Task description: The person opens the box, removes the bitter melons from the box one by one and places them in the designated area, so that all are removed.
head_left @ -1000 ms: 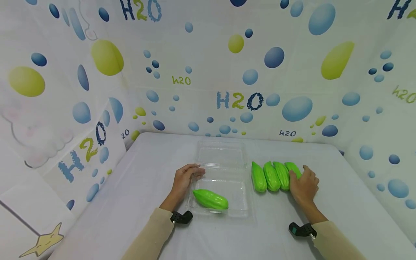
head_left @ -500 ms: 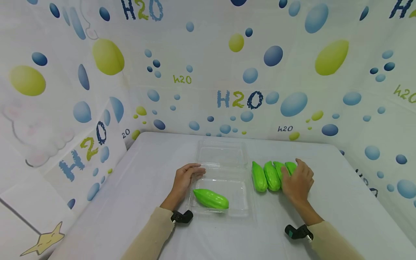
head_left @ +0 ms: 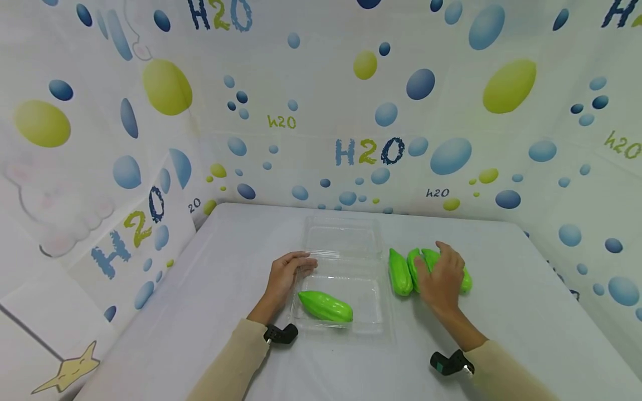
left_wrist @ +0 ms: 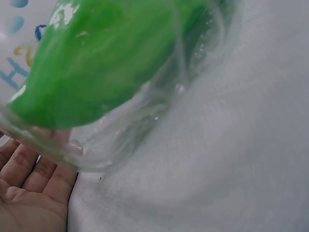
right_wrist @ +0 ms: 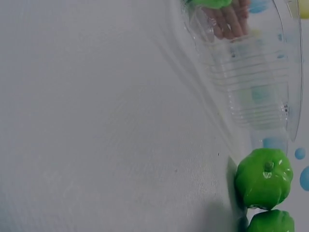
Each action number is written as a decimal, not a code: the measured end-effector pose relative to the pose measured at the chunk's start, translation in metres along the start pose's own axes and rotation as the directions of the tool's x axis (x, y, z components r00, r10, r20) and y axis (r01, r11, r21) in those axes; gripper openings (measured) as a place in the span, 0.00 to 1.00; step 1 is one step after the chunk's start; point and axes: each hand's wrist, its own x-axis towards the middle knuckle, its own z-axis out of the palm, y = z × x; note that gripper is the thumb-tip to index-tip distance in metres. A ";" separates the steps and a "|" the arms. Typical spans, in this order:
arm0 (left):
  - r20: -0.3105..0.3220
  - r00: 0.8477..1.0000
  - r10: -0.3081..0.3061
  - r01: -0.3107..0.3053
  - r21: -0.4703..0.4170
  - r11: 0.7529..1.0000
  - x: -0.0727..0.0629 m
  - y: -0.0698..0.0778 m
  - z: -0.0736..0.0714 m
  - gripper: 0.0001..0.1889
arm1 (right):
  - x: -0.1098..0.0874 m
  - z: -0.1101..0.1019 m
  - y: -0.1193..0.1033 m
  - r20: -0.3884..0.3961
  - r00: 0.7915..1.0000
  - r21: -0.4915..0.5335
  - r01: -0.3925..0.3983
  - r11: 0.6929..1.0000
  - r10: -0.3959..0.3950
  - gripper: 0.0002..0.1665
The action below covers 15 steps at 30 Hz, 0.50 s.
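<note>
An open clear plastic clamshell box [head_left: 368,301] lies on the table, its lid [head_left: 341,236] folded back behind it. One glossy green vegetable, ridged and pointed like a bitter gourd [head_left: 326,307], lies inside toward the front left. My left hand [head_left: 286,278] rests its extended fingers along the box's left side. Right of the box, several similar gourds stand side by side, the leftmost gourd [head_left: 400,274] fully visible. My right hand [head_left: 443,281] is over the row, thumb and fingers spread, partly covering the middle ones. The rightmost gourd [head_left: 467,283] shows beyond the hand.
A white cloth covers the table [head_left: 225,250]. Behind it and along the sides hangs a white backdrop [head_left: 311,72] printed with blue and yellow-green dots and H2O lettering. Black camera straps sit on both wrists.
My right hand has moved left along the row, from the rightmost gourd to the middle ones, uncovering the rightmost. The left hand, the box and the gourd inside have stayed put.
</note>
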 end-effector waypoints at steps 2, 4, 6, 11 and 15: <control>0.002 1.000 0.000 0.000 -0.003 1.000 0.000 0.000 0.000 0.17 | -0.001 0.001 -0.002 0.001 1.000 0.015 0.013 1.000 -0.013 0.34; 0.000 1.000 -0.005 0.005 -0.010 1.000 0.001 0.000 0.000 0.17 | -0.003 0.002 -0.004 0.005 1.000 0.041 0.027 0.999 -0.027 0.33; -0.001 1.000 -0.007 0.007 -0.009 1.000 0.001 0.000 0.000 0.17 | -0.004 0.004 -0.007 0.013 0.999 0.072 0.032 0.997 -0.033 0.32; 0.002 1.000 -0.016 0.016 -0.012 1.000 0.001 0.001 0.000 0.17 | -0.008 0.007 -0.015 0.040 0.999 0.160 0.003 0.987 -0.009 0.29; 0.000 1.000 -0.029 0.029 -0.017 0.999 0.000 0.001 0.000 0.17 | -0.013 0.010 -0.025 0.075 0.997 0.222 -0.026 0.975 0.009 0.28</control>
